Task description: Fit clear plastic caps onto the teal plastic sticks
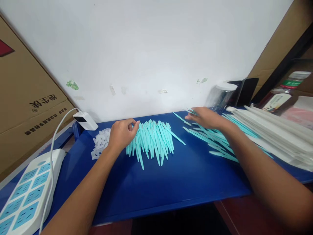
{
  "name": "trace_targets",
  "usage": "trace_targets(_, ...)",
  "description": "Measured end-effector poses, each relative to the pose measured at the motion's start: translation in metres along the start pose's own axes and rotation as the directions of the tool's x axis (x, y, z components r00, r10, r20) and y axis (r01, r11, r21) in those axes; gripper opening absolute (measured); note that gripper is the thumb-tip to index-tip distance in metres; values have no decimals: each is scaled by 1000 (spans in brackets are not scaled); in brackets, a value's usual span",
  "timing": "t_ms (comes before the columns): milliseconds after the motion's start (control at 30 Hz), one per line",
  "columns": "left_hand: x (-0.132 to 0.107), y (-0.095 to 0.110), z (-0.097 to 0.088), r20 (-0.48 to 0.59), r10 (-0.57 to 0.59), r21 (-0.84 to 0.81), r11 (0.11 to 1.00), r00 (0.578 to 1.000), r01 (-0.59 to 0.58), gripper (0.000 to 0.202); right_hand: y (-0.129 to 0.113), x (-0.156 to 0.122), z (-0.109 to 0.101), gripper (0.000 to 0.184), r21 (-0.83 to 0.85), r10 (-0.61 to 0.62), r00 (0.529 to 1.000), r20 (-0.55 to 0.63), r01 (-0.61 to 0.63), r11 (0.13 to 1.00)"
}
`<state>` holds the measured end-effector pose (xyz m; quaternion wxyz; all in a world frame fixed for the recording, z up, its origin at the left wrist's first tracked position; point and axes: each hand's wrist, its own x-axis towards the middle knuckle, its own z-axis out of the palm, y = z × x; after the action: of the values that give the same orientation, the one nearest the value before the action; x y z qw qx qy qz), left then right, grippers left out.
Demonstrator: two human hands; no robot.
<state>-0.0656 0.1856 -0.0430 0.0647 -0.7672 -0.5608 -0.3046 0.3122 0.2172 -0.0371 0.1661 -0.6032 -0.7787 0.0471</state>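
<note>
A heap of slim turquoise eyebrow razors (pixel 152 140) lies in the middle of the blue table, their tapered ends pointing toward me. My left hand (pixel 123 132) is over the left edge of this heap, thumb and fingers pinched together; what they hold, if anything, is hidden. Just left of that hand is a small pile of translucent whitish caps (pixel 100 143). Over at the right, my right hand (pixel 205 117) is closed around a few thin razors (pixel 191 111) that stick out past its fingertips. Beneath and beside it, more loose razors (pixel 215 138) are spread out.
A white power strip (pixel 55 163) with a cable and a charger (pixel 85 120) is at left, beside a cardboard box (pixel 29 98). White flat packets (pixel 271 133), a clear jar (pixel 221 96), a phone (pixel 248 91) and a bottle (pixel 281 93) crowd the right. A white wall borders the back.
</note>
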Motion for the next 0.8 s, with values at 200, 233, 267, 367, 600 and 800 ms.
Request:
trace_targets(200,-15,31,11,-38,214,-194,957,976,-217,32,-47,-22,-23,36,-112,-65,995,-74,56,992)
trace_targets(233,-19,40,13,-34,258,-244,935,966,-258,31,-58,-27,-25,35,-120,-72,993,-98,60,991)
trace_targets(267,-23,49,15,-29,292,-292,912,956,-288,33,-68,-33,-28,32,-121,-93,987,-130,78,990)
trace_targets(367,-32,71,22,4,353,-409,854,936,-320,70,-97,-50,-31,30,-46,-133,975,-179,126,991)
trace_targets(600,-45,92,33,73,443,-644,705,894,-297,65,-140,-91,-15,16,174,-389,885,-255,437,882)
trace_targets(800,-51,97,21,280,307,-783,622,909,31,38,-136,-86,-5,10,255,-323,785,-528,509,822)
